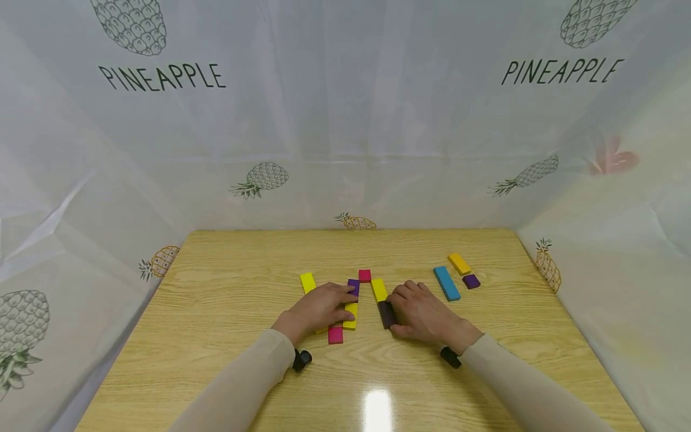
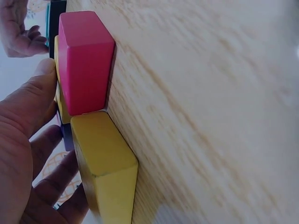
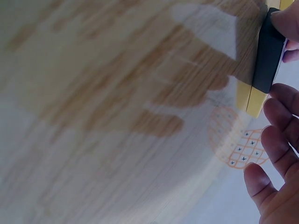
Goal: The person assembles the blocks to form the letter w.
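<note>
My left hand (image 1: 320,309) rests its fingers on a purple block (image 1: 353,290), its thumb by the yellow block (image 1: 349,321) lined up below it. Beneath that hand lie a partly hidden yellow block (image 1: 308,281) and a pink block (image 1: 335,336); the left wrist view shows the pink block (image 2: 86,65) beside a yellow one (image 2: 107,144). My right hand (image 1: 423,312) holds a black block (image 1: 385,314) between thumb and index finger, its other fingers loosely bent. That block (image 3: 269,53) adjoins a yellow block (image 1: 379,289) at its far end.
A small pink block (image 1: 364,276) lies behind the two rows. To the right are a long blue block (image 1: 447,284), an orange block (image 1: 459,264) and a small purple block (image 1: 471,281). The wooden table (image 1: 243,258) is bordered by a pineapple-print curtain (image 1: 345,120).
</note>
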Motion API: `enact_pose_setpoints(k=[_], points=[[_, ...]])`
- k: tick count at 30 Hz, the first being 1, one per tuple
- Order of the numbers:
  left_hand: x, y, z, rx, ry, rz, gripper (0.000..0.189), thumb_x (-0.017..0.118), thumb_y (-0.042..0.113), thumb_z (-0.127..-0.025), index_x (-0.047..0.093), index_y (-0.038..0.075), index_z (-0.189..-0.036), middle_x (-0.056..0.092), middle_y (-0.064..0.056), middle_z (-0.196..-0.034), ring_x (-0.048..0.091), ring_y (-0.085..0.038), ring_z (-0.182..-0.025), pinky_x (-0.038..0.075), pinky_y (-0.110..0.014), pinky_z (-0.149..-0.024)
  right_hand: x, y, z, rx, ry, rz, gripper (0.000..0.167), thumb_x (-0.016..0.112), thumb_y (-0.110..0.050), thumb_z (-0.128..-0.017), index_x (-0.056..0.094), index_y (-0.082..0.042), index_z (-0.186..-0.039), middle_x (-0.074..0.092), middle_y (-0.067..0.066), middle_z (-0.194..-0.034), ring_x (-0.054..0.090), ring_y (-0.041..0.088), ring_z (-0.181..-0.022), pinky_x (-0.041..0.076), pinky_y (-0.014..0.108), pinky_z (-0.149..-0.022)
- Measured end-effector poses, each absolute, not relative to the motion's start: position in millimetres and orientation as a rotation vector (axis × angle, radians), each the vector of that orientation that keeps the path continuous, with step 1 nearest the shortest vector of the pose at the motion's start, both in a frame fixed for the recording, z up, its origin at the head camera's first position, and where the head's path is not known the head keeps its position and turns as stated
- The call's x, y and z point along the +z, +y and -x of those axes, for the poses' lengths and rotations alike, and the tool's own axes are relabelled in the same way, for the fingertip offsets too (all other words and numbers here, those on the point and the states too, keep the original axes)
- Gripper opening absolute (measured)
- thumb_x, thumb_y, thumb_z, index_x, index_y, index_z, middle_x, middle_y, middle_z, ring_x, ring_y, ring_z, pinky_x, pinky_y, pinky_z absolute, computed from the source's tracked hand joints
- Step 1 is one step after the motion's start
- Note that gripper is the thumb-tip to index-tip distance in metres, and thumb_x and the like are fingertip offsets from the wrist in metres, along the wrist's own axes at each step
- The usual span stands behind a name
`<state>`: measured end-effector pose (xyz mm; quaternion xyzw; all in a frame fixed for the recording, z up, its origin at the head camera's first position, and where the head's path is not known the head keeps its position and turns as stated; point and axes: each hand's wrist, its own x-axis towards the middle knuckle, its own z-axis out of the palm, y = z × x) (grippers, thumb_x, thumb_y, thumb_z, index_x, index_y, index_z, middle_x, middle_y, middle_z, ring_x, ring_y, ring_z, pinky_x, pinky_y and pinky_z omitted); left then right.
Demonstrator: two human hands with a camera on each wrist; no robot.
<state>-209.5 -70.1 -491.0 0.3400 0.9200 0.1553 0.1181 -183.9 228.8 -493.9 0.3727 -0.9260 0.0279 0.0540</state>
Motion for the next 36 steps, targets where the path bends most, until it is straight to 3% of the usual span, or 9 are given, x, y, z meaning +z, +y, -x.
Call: enact_pose_setpoints(k=[12, 23, 29, 36], points=[[-487, -68, 208, 0.452, 2.704, -1.000, 0.051, 0.062, 0.044, -0.106, 0.062, 0.020, -0.150, 0.050, -0.001, -0.163, 0.046, -0.027, -0.151, 0.038, -0.044, -0.126, -494, 233, 182, 0.150, -2.768, -1.100, 0.055, 0.077, -0.050, -0.093, 0.070, -0.010, -0.128, 0.066, 0.005, -0.125, 0.058, 0.026, -0.115, 0.052, 0.049, -0.101], [-482, -47, 203, 0.528, 2.818, -1.084, 0.046, 0.062, 0.041, -0.107, 0.065, 0.017, -0.146, 0.058, -0.003, -0.156, 0.050, -0.027, -0.147, 0.042, -0.043, -0.123, -500, 249, 182, 0.152, -2.620, -0.894, 0.043, 0.078, -0.039, -0.095, 0.070, -0.005, -0.119, 0.068, 0.010, -0.117, 0.058, 0.030, -0.103, 0.051, 0.045, -0.088], [-483, -27, 200, 0.504, 2.784, -1.174, 0.041, 0.063, 0.037, -0.107, 0.069, 0.018, -0.142, 0.060, -0.004, -0.154, 0.050, -0.024, -0.148, 0.040, -0.041, -0.125, -500, 267, 179, 0.141, -2.589, -0.851, 0.043, 0.080, -0.038, -0.093, 0.070, -0.004, -0.117, 0.068, 0.011, -0.114, 0.061, 0.032, -0.106, 0.056, 0.052, -0.095], [-483, -13, 196, 0.381, 2.728, -1.265, 0.045, 0.060, 0.042, -0.108, 0.066, 0.020, -0.146, 0.057, -0.003, -0.157, 0.047, -0.022, -0.151, 0.035, -0.039, -0.128, -499, 283, 176, 0.131, -2.585, -0.813, 0.043, 0.081, -0.038, -0.092, 0.070, -0.004, -0.117, 0.068, 0.013, -0.115, 0.064, 0.038, -0.110, 0.057, 0.058, -0.087]])
